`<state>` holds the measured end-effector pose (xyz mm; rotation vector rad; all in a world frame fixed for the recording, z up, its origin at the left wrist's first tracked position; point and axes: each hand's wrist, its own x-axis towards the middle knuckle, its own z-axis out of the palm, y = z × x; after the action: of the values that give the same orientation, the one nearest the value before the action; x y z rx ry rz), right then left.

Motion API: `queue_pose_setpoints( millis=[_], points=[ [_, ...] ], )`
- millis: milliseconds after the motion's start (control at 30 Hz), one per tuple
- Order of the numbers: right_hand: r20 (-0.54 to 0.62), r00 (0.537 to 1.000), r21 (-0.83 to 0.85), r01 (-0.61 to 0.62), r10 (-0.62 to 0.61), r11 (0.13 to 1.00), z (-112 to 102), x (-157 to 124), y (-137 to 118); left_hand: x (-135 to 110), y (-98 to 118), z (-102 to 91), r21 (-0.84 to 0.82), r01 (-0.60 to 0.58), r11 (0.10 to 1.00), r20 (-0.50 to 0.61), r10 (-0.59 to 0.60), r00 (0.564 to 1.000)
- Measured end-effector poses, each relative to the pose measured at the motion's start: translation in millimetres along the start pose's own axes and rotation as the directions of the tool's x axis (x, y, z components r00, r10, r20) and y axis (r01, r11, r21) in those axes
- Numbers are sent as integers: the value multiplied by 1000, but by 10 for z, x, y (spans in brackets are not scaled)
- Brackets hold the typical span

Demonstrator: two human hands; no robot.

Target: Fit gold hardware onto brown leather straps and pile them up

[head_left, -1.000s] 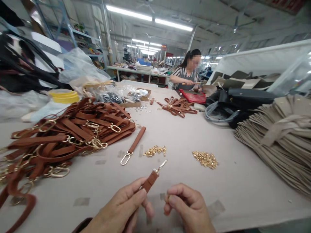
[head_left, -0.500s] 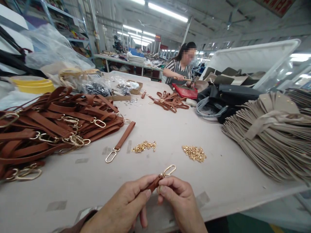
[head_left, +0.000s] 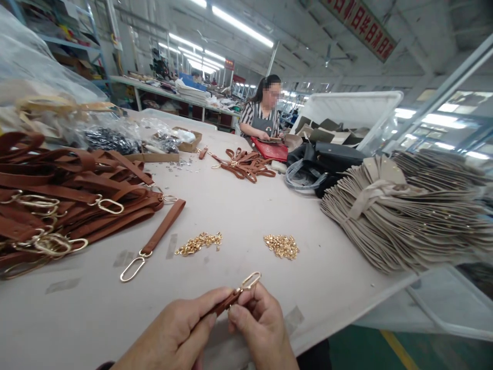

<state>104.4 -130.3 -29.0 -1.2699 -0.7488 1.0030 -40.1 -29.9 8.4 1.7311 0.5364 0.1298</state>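
My left hand [head_left: 183,324] is closed on a brown leather strap [head_left: 225,303], thumb on top, close to its hardware end. An oval gold clasp [head_left: 251,280] sticks up from that end. My right hand [head_left: 258,318] pinches at the strap's edge just below the clasp; a speck of gold, seemingly a small stud, shows by the thumb tip, mostly hidden. Beyond the hands lie two small heaps of gold studs, a left heap [head_left: 200,243] and a right heap [head_left: 282,246]. Another brown strap [head_left: 165,226] with an oval clasp lies flat to the left.
A large pile of brown straps [head_left: 77,190] covers the table's left side. Farther back lie more straps [head_left: 246,163], open boxes with plastic bags [head_left: 111,139] and a red piece [head_left: 271,149] near a co-worker [head_left: 262,115]. Bundled grey-beige pieces [head_left: 385,210] and a black bag [head_left: 327,159] stand right.
The view has turned to the right, so things on the table appear farther left. Both hands keep hold at the strap's clasp end, with the right fingers shifted slightly.
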Motion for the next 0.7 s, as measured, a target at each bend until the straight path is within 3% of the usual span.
queue_pose_setpoints(
  millis=[200,300,367,433,500,600,700],
  points=[
    [-38,998,-87,51,-54,995,-28,48,-123,121,82,0,80,-83,993,4,83,997],
    [-90,993,-226,60,-82,972,-171,122,-200,257,88,18,-61,-66,996,-29,64,998],
    [-153,977,-460,60,-145,886,-352,205,-248,346,77,15,-190,-34,981,-69,21,997],
    [-145,951,-735,82,-274,673,-565,309,-281,407,50,-2,-266,14,964,-97,-41,994],
    [-56,921,-928,93,-384,360,-755,419,-287,432,17,-24,-295,65,953,-115,-103,988],
    [72,916,-997,50,-394,-65,-916,553,-255,429,-2,-54,-341,100,935,-149,-159,976],
    [126,931,-957,23,-342,-290,-935,629,-220,431,33,-77,-414,122,902,-160,-204,966]
  ],
)
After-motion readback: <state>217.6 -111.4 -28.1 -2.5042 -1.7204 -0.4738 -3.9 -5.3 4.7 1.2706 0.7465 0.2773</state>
